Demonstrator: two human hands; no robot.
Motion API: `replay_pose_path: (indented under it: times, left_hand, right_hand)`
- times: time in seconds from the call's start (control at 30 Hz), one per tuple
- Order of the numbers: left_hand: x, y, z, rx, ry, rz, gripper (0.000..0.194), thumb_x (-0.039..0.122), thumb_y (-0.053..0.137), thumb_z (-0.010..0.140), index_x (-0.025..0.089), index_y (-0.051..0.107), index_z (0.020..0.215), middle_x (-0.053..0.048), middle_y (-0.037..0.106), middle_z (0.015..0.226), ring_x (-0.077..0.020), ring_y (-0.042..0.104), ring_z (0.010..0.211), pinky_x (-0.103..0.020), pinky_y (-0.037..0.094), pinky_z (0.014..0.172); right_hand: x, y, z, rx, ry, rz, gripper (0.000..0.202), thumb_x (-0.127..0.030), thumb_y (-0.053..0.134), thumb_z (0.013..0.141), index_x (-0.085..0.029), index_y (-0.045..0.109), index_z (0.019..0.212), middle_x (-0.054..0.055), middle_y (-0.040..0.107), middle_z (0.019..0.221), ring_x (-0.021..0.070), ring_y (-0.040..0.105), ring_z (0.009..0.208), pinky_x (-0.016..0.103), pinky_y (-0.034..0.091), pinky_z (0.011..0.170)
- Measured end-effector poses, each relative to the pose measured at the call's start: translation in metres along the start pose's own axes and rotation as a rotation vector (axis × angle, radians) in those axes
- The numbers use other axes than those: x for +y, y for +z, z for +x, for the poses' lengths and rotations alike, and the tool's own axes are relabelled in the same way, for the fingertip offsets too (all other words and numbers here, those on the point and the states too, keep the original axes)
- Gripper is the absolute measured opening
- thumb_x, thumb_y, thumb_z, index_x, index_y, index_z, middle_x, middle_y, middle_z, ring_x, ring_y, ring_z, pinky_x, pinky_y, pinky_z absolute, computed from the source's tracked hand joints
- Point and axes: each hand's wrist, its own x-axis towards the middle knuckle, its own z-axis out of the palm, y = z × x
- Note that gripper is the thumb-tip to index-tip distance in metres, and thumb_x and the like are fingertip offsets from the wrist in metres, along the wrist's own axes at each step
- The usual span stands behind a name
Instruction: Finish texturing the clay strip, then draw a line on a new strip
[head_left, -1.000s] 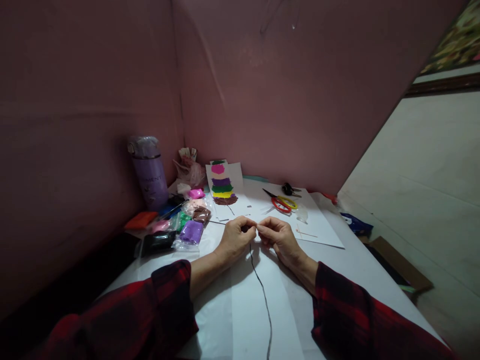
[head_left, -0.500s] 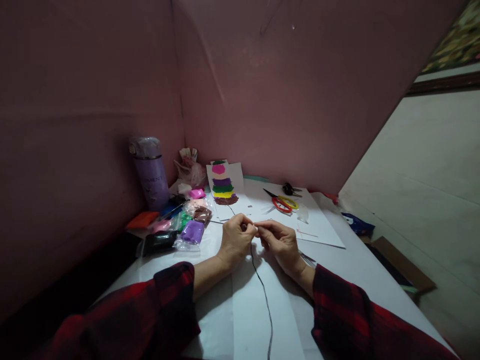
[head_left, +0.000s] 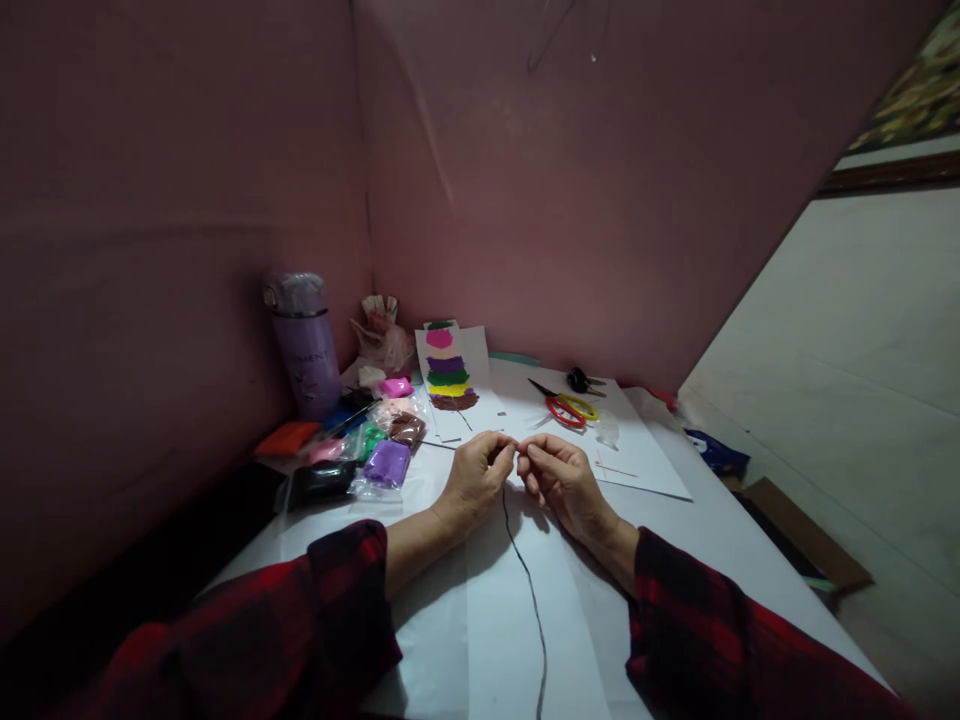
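Above the white paper, my left hand [head_left: 476, 472] is closed in a pinch at the middle of the table. My right hand [head_left: 564, 472] is closed too, thumb against forefinger, its fingertips right beside those of the left. Whatever lies between the fingertips is too small to make out. Below the left hand a thin black strand [head_left: 533, 590] begins and winds down the paper toward me; whether the fingers hold its upper end is hidden. To the left, a thin dark stick [head_left: 439, 445] reaches from the clay packets to my left hand.
Several bags of coloured clay [head_left: 387, 464] lie on the left, near a purple bottle [head_left: 306, 350]. A card with painted colour bands [head_left: 448, 364] leans at the back. Scissors [head_left: 566, 408] and keys [head_left: 579, 380] lie back right. A pink wall [head_left: 525, 200] closes off the back.
My right hand has shifted slightly right, and its lower fingers have loosened. My left hand has hardly moved, and the black strand lies as before.
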Motion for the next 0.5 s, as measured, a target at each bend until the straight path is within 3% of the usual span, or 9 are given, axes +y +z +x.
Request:
replay_pose_path:
  times: [0.23, 0.5]
  left_hand:
    - [-0.004, 0.0005, -0.0004, -0.02, 0.019, 0.084, 0.012, 0.014, 0.057, 0.079, 0.013, 0.068, 0.076, -0.003, 0.066, 0.07, -0.0126, 0.058, 0.063, -0.024, 0.044, 0.064]
    - [-0.0029, -0.0005, -0.0032, -0.069, 0.085, 0.172, 0.013, 0.008, 0.057, 0.074, 0.013, 0.069, 0.07, -0.002, 0.065, 0.066, -0.0112, 0.055, 0.059, -0.022, 0.042, 0.059]
  right_hand:
    - [0.0047, -0.0033, -0.0001, -0.011, -0.08, -0.163, 0.018, -0.034, 0.07, 0.076, -0.018, 0.064, 0.079, -0.002, 0.062, 0.062, 0.0076, 0.049, 0.042, 0.016, 0.038, 0.035]
    - [0.0056, -0.004, -0.0045, -0.004, -0.333, -0.566, 0.016, -0.027, 0.055, 0.083, -0.018, 0.058, 0.069, -0.004, 0.053, 0.057, 0.0089, 0.043, 0.046, 0.022, 0.035, 0.044]
